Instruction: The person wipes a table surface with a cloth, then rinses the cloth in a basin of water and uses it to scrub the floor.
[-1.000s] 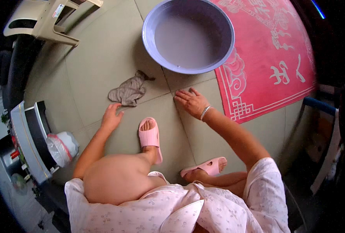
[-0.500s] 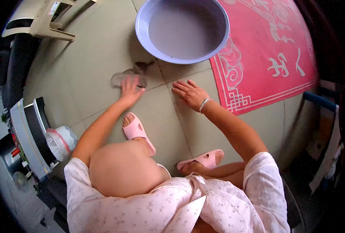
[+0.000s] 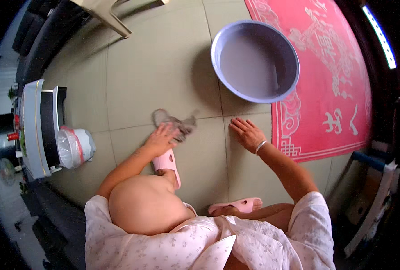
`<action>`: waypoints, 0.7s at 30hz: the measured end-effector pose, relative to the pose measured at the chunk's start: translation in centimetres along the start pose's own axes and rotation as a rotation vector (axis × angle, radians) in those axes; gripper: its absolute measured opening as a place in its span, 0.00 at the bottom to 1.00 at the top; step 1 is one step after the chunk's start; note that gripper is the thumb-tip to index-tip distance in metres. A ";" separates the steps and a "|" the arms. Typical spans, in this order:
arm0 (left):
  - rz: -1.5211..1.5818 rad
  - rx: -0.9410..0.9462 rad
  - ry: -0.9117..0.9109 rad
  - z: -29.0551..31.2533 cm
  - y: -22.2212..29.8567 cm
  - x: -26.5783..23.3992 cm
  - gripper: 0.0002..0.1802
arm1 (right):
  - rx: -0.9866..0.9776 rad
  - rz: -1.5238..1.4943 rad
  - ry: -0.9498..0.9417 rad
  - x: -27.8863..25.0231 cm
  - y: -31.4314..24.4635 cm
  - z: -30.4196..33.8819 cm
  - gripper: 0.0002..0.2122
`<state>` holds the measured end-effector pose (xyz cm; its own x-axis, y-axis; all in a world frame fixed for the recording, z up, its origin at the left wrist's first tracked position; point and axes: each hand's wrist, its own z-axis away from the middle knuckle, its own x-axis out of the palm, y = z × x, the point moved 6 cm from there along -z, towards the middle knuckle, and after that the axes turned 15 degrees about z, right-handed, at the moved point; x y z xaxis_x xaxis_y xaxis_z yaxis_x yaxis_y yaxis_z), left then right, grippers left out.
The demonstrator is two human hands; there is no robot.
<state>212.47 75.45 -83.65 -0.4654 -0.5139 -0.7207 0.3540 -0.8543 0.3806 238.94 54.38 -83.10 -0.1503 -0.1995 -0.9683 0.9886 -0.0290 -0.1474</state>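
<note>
A grey-brown rag (image 3: pixel 186 126), crumpled and slightly blurred, lies on the tiled floor. On its near edge rests my left hand (image 3: pixel 161 138), open, its fingers spread flat on the cloth. My right hand (image 3: pixel 249 134), with a silver bracelet at the wrist, lies palm down on the tiles, open and holding nothing. Beyond it stands a round blue-purple basin (image 3: pixel 276 96) with cloudy grey water (image 3: pixel 252 63) in it. The basin overlaps the edge of a red mat.
The red mat (image 3: pixel 321 112) with white patterns covers the right side. Left stand a lined waste bin (image 3: pixel 69 148) and a grey-white cabinet (image 3: pixel 32 130). A beige plastic chair's leg (image 3: pixel 110 20) is at far left. My pink slippers (image 3: pixel 167 163) are close to me.
My left hand and the rag have come nearer to me across the tiles, and the rag's shape has changed. The whole view has shifted; my right hand stays flat on about the same tile.
</note>
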 end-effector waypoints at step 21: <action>0.675 -1.205 0.812 2.3 -40.4 -8.8 0.39 | 0.324 -0.019 -0.542 -2.9 -1.7 -2.6 0.24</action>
<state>200.36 114.31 -91.35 0.4292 -0.2427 -0.8700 0.8927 0.2609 0.3675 237.74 57.59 -80.54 -0.2301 -0.6616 -0.7137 0.9487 -0.3158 -0.0132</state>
